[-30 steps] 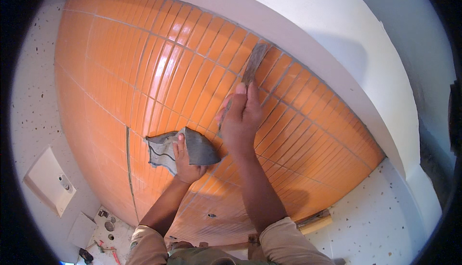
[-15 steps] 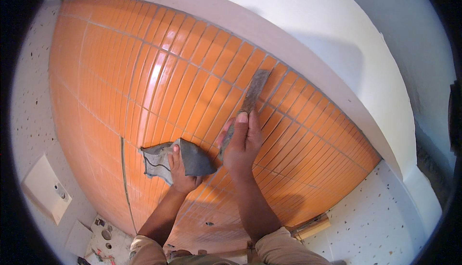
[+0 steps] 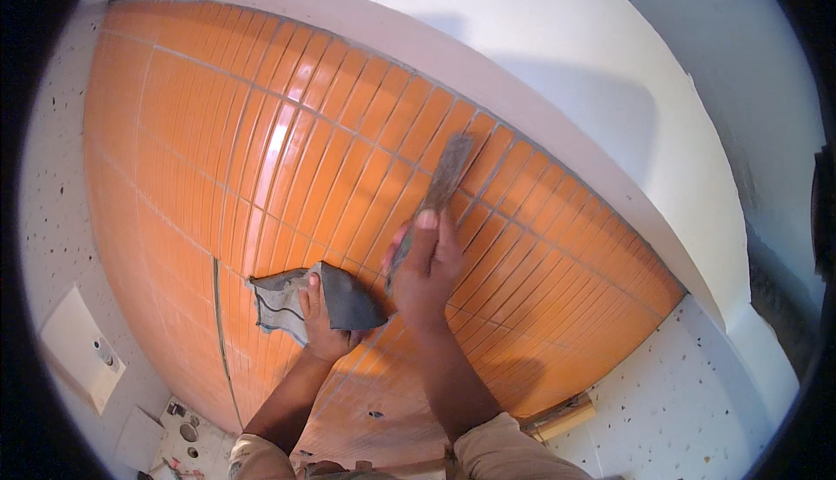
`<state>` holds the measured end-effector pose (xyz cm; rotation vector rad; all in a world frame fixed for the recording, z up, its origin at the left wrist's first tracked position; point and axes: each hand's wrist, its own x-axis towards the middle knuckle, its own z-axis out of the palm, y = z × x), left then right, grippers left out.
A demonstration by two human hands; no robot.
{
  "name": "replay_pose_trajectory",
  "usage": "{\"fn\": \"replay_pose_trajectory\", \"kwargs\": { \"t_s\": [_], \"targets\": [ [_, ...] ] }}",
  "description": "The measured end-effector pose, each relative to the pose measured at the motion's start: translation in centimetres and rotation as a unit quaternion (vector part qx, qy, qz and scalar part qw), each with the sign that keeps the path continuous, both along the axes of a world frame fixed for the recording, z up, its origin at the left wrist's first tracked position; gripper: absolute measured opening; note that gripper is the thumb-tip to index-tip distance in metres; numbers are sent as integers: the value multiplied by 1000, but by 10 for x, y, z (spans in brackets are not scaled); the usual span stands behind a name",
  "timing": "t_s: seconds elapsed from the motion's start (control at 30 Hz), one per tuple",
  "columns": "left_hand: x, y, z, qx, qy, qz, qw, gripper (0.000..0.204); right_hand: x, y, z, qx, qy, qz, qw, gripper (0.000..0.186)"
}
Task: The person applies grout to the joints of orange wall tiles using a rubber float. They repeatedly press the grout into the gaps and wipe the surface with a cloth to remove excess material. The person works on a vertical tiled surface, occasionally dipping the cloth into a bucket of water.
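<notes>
My right hand [image 3: 427,271] is closed around the handle of a putty knife [image 3: 450,166], thumb along it. Its flat grey-smeared blade points up over the orange strip tiles [image 3: 287,166]; whether the tip touches them I cannot tell. Lower and to the left, my left hand [image 3: 326,327] grips a torn, folded dark grey flexible piece [image 3: 351,295]. The thumb presses on its pale, smeared inner side, with the other fingers partly hidden behind it. Grey lines run between the tiles.
A white ledge [image 3: 522,18] curves along the top of the tiled wall. Speckled white walls [image 3: 679,393] flank it. At the left are a white plate [image 3: 83,349] with a round fitting and a pale surface [image 3: 178,436] with holes. A wooden strip [image 3: 562,417] lies lower right.
My right hand and the putty knife have shifted left and slightly down in the picture. My left hand with the grey piece has moved slightly down. Both grips stay the same.
</notes>
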<state>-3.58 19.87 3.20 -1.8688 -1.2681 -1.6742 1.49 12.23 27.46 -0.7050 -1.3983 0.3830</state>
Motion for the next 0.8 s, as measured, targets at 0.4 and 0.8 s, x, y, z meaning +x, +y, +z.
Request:
{"fn": "replay_pose_trajectory", "kwargs": {
  "t_s": [0.4,0.8],
  "targets": [
    [-1,-2,6,26,-1,13,1000,69,30,7,-14,107,-88,-138,981,46],
    [2,3,-5,6,-4,-9,1000,68,21,-3,0,46,-16,-70,996,36]
  ]
}}
